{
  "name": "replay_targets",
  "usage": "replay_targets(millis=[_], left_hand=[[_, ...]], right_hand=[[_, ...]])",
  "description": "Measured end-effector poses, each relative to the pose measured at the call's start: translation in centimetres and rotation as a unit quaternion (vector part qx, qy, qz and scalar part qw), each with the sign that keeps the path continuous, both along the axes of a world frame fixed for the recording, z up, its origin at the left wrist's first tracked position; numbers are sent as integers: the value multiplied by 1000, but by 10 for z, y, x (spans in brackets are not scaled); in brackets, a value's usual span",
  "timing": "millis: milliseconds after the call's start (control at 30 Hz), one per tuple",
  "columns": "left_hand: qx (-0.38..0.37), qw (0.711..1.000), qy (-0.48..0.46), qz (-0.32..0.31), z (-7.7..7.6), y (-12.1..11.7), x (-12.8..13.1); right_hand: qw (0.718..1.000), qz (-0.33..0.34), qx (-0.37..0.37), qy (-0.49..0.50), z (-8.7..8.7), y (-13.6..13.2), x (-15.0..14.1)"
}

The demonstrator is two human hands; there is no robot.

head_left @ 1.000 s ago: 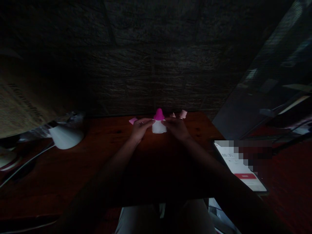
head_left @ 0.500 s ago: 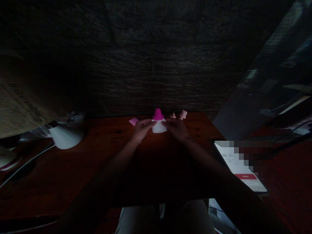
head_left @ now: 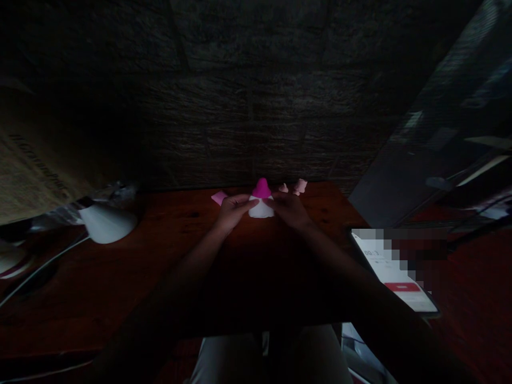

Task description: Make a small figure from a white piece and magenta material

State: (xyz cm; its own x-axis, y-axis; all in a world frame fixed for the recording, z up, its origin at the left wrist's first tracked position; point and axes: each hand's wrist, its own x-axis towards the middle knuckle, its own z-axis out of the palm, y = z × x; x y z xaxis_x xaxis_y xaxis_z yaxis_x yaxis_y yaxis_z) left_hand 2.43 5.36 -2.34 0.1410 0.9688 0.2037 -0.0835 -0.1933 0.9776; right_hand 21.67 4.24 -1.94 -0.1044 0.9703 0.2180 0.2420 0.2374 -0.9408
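On the far part of the wooden table sits a soft-looking white lump [head_left: 261, 209], perhaps modelling clay, with a bright pink cone-shaped piece [head_left: 262, 189] on top. My left hand [head_left: 235, 209] closes on the lump's left side, thumb and fingers near where white meets pink. From the right, my right hand [head_left: 288, 209] grips it the same way, both thumbs toward the middle. A flat light pink piece [head_left: 218, 198] lies just beyond my left hand. Behind my right hand are a small pale pink bit [head_left: 284, 188] and a larger pale pink piece [head_left: 301, 186].
A dark brick wall [head_left: 248, 101] rises behind the table [head_left: 172, 256]. At left stand a white cone-shaped object [head_left: 108, 223] with a cable and a printed brown box [head_left: 44, 165]. A lit phone or tablet [head_left: 400, 274] lies at the right edge. The scene is dim.
The pink top has shifted slightly right and now leans a little on the white lump. Both hands keep nearly the same place and hold.
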Motion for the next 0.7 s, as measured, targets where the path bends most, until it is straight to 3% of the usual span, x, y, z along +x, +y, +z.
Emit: replay_targets(millis=[133, 400, 700], left_hand=[[7, 1000, -2, 13, 0, 1, 1], [4, 1000, -6, 16, 0, 0, 1], [-4, 999, 15, 28, -4, 2, 3]], right_hand=[[1000, -7, 7, -28, 3, -2, 0], [999, 28, -23, 30, 2, -1, -1], [998, -13, 28, -54, -2, 0, 0]])
